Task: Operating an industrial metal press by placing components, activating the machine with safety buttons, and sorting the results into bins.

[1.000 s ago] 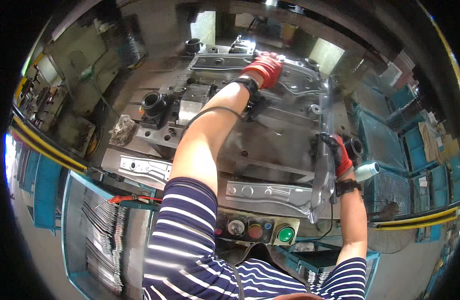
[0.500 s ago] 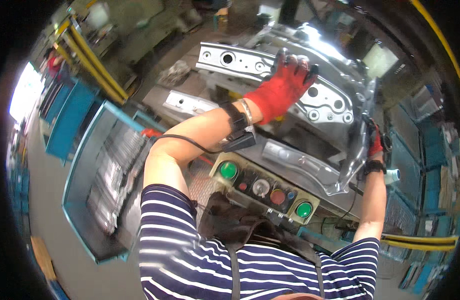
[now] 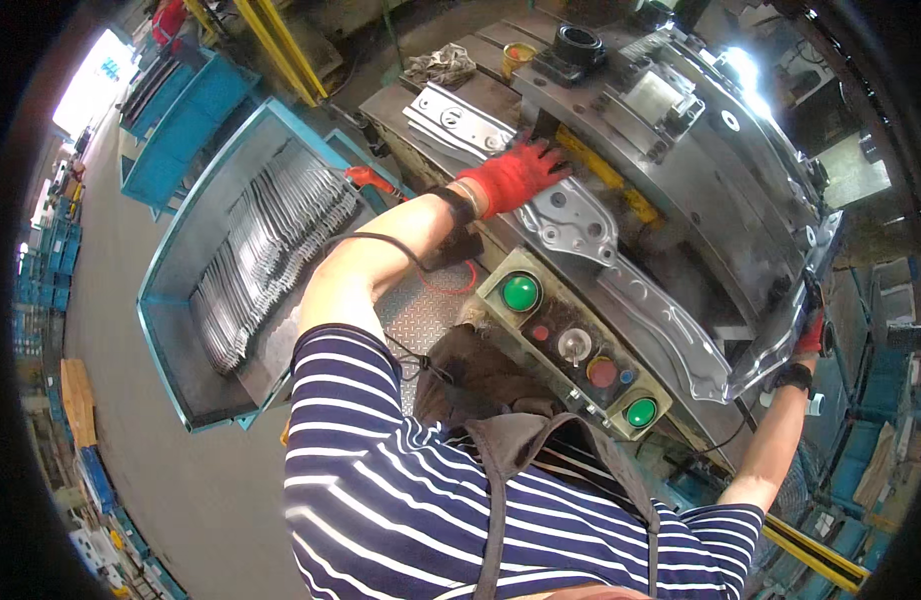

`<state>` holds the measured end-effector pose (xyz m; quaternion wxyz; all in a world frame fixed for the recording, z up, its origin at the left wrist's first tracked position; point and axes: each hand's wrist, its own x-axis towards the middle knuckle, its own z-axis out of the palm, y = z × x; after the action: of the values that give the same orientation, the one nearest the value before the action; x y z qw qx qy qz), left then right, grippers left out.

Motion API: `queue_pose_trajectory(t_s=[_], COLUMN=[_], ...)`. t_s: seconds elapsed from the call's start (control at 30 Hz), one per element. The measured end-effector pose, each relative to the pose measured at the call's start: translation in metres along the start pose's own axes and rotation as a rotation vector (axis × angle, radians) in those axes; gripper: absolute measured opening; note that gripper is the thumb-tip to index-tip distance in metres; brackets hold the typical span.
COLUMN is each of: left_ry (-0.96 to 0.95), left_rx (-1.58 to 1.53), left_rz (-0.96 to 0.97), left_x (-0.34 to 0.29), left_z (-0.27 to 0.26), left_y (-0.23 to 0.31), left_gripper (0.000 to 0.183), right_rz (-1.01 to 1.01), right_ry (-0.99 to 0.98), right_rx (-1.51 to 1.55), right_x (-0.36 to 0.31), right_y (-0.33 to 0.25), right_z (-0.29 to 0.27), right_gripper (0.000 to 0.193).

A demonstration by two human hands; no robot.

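My left hand (image 3: pixel 519 178), in a red glove with dark fingertips, grips the far edge of a long silver stamped metal panel (image 3: pixel 571 218) pierced with round holes. The palm covers the panel's middle. A second grey stamped panel (image 3: pixel 661 312) runs on from its right end toward the lower right. Whether the two pieces touch is unclear. My right hand (image 3: pixel 813 325), also gloved in red and dark, is closed on an upright metal strip (image 3: pixel 773 358) at the right end of the die. Most of its fingers are hidden behind the strip.
Nearest my body is a control box (image 3: pixel 571 345) with two green buttons. Beyond the panels stands a heavy die (image 3: pixel 701 190). To the left, a blue bin (image 3: pixel 166 345) holds several stacked metal parts (image 3: pixel 271 250). A rag (image 3: pixel 441 65) and yellow cup (image 3: pixel 518 58) lie at the back.
My left hand has drawn the silver panel nearer to me, off the die and toward the control box. My right hand stays at the upright strip. The view has turned leftward.
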<state>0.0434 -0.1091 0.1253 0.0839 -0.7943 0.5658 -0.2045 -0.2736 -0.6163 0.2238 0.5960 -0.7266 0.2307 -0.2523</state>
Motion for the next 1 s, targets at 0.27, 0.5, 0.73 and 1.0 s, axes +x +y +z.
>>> queue_pose_trajectory(t_s=[0.27, 0.5, 0.73, 1.0], left_ry=[-0.395, -0.002, -0.289, 0.004], left_rx=[-0.199, -0.022, -0.278, -0.541], left_rz=[-0.040, -0.102, -0.207, -0.367], left_x=[0.011, -0.022, -0.005, -0.035], left_z=[0.013, 0.060, -0.001, -0.006], left_y=[-0.021, -0.021, 0.001, 0.003], left_gripper=[0.081, 0.111, 0.101, 0.102], right_rz=[0.041, -0.032, -0.522, -0.608], right_ry=[0.026, 0.146, -0.087, -0.259], right_rx=[-0.075, 0.155, -1.210, -1.564], right_x=[-0.007, -0.015, 0.066, 0.193], right_y=[-0.019, -0.018, -0.092, -0.118], right_z=[0.020, 0.033, 0.049, 0.146], right_gripper=[0.035, 0.037, 0.070, 0.065])
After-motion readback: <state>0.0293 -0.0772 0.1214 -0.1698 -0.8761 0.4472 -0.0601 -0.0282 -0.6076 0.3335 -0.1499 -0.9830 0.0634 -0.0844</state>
